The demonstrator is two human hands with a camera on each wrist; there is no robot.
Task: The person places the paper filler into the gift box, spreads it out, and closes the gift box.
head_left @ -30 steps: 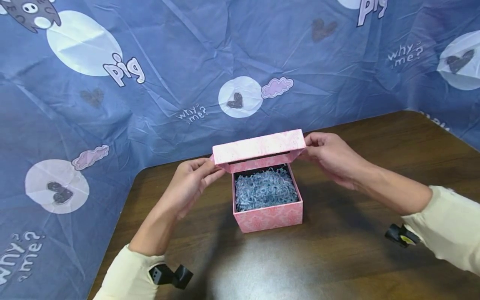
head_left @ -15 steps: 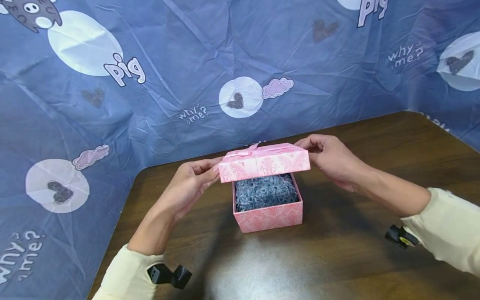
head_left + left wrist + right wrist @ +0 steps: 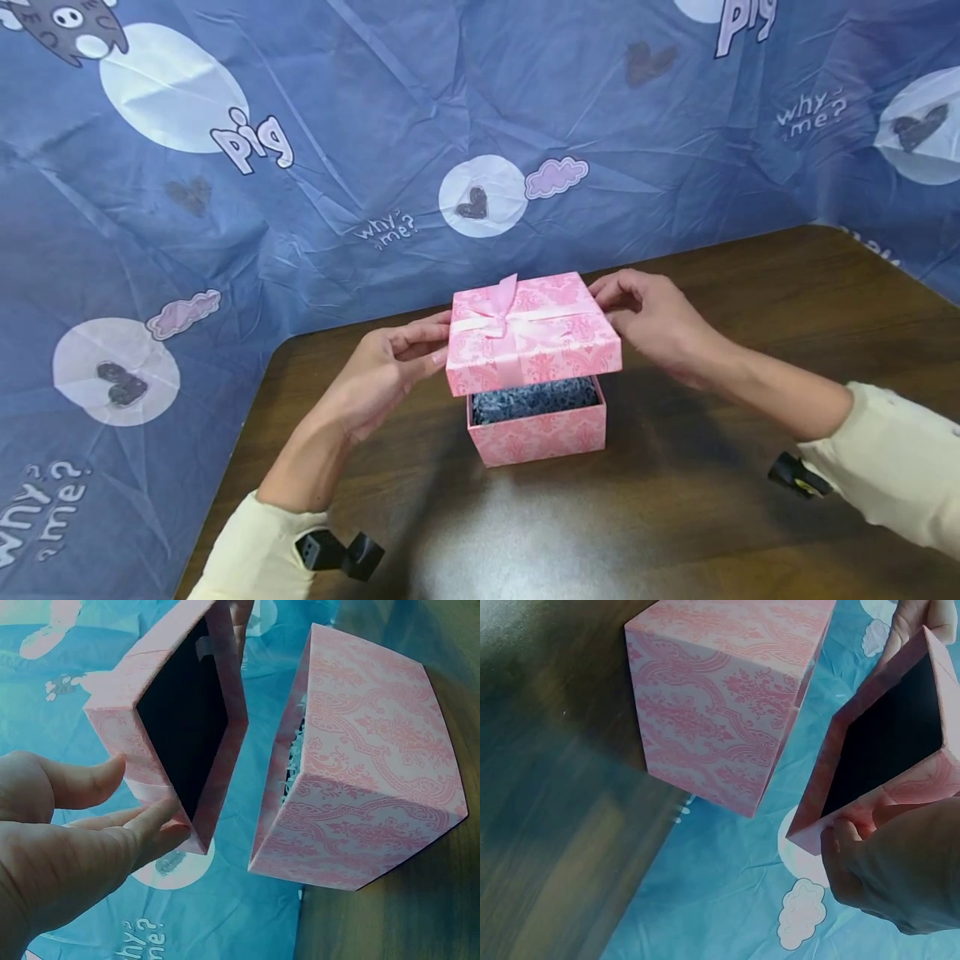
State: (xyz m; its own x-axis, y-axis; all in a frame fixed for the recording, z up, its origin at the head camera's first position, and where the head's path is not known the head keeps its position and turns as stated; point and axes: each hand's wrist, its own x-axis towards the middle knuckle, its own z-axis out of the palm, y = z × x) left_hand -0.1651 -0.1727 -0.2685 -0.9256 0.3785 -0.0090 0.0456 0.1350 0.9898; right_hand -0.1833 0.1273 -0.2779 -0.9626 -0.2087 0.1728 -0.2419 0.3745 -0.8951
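Note:
A pink patterned box lid (image 3: 543,342) with a ribbon bow (image 3: 498,310) is held over the pink gift box (image 3: 540,437). My left hand (image 3: 386,367) grips the lid's left side, thumb and fingertips on its wall in the left wrist view. On the opposite side my right hand (image 3: 660,321) grips the lid, its fingertips at the rim in the right wrist view. The lid's dark inside (image 3: 187,720) shows from below, apart from the box. Blue-grey shredded paper (image 3: 532,402) fills the box; the lid hides its back part.
The box stands on a dark brown wooden table (image 3: 675,500). Behind and to the left hangs a blue printed cloth (image 3: 360,125). Both forearms wear pale sleeves (image 3: 262,550) with small black devices at the cuffs.
The lid has tipped from facing away to showing its bow side up and has come down and forward over the box. Both hands have kept hold of it; the box has stayed put.

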